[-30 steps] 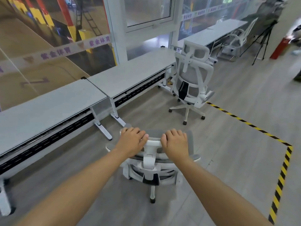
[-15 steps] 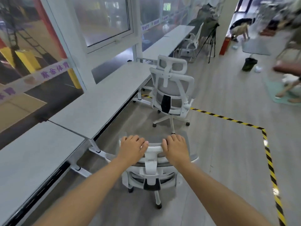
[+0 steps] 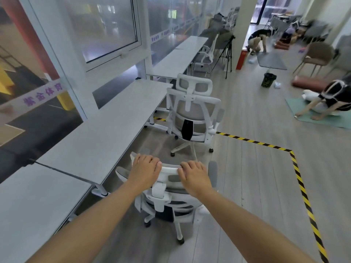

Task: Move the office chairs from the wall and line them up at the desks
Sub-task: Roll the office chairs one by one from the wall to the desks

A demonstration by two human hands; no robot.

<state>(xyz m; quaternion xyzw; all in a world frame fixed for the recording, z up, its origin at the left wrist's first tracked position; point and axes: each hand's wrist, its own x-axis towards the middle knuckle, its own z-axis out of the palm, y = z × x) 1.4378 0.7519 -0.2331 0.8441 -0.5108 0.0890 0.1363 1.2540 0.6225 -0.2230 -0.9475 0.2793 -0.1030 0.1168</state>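
both hands, left hand [image 3: 144, 168] and right hand [image 3: 193, 175], still grip the headrest of the near chair [image 3: 167, 198], which has rolled along the counter [image 3: 106, 130] toward the second chair [image 3: 191, 112]; alignment likely nearly done.

Grey wood-plank floor [image 3: 247, 177] bears two white mesh office chairs [image 3: 191, 118] on castors, white-legged grey desks [image 3: 117, 120], yellow-black striped hazard tape [image 3: 302, 188], a black tripod [image 3: 228, 54] and a green mat [image 3: 296, 109].
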